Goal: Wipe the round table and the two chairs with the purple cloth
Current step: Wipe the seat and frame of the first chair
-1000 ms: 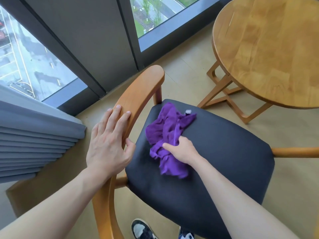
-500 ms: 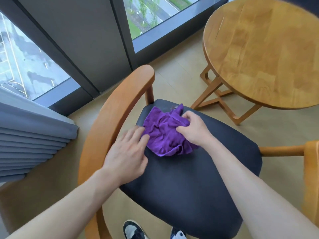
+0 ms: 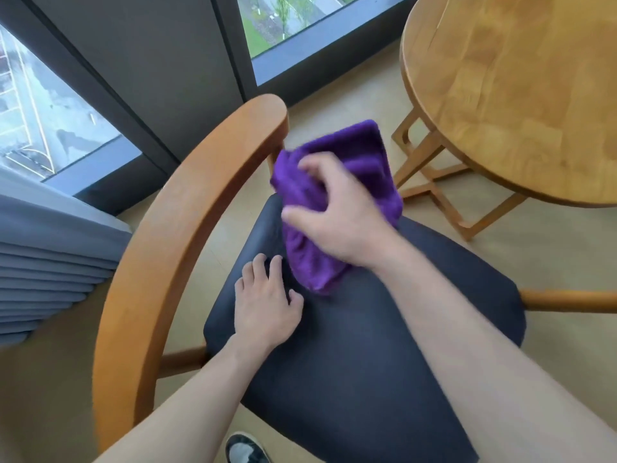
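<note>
I see my right hand [image 3: 340, 218] with fingers curled, holding the purple cloth [image 3: 364, 165] at the far edge of the dark chair seat [image 3: 367, 362], my left hand [image 3: 267, 305] flat with fingers straight on the seat, round counter [image 3: 521, 88] to the right

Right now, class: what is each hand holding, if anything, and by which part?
The right hand grips the purple cloth by its bunched middle. The left hand holds nothing; it rests on the chair seat.
</note>
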Demonstrator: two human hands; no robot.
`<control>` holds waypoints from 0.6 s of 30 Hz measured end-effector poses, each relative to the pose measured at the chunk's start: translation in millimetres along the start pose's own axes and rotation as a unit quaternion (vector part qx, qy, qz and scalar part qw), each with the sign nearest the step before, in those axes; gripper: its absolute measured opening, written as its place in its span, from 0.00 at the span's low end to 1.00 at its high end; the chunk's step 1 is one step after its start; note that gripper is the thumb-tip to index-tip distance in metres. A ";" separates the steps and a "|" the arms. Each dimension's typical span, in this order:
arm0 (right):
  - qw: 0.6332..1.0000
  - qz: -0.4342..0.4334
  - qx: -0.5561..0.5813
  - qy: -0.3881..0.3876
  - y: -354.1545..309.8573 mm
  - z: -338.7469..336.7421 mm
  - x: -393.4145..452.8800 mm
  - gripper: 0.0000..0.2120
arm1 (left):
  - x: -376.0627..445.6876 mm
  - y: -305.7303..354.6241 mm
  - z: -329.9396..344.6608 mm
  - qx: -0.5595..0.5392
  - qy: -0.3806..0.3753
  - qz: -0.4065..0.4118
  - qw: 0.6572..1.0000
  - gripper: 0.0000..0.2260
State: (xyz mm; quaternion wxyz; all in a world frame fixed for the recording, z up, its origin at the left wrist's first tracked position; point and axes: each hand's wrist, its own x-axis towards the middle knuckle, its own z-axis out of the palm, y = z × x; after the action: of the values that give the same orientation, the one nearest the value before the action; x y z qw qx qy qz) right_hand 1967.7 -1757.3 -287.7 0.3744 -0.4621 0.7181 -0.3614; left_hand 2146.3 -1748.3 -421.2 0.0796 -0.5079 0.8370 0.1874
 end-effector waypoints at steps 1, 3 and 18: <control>0.995 0.047 -0.061 -0.069 17.7 13.0 3.3 0.26 | 3.6 -3.8 1.4 0.004 0.007 0.009 1.000 0.27; 0.965 0.100 -0.205 -0.129 54.9 34.5 3.0 0.28 | 11.3 -10.5 6.2 0.008 0.015 0.017 1.000 0.30; 0.932 -0.041 -0.348 -0.094 128.1 77.4 44.1 0.38 | 20.1 -18.9 43.4 0.023 0.068 0.034 0.997 0.34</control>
State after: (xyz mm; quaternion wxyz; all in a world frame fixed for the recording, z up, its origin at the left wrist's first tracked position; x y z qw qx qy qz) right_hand 1971.9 -1772.0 -442.9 0.2408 -0.6248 0.7404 -0.0583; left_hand 2151.0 -1755.5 -471.9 0.0275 -0.4884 0.8615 0.1360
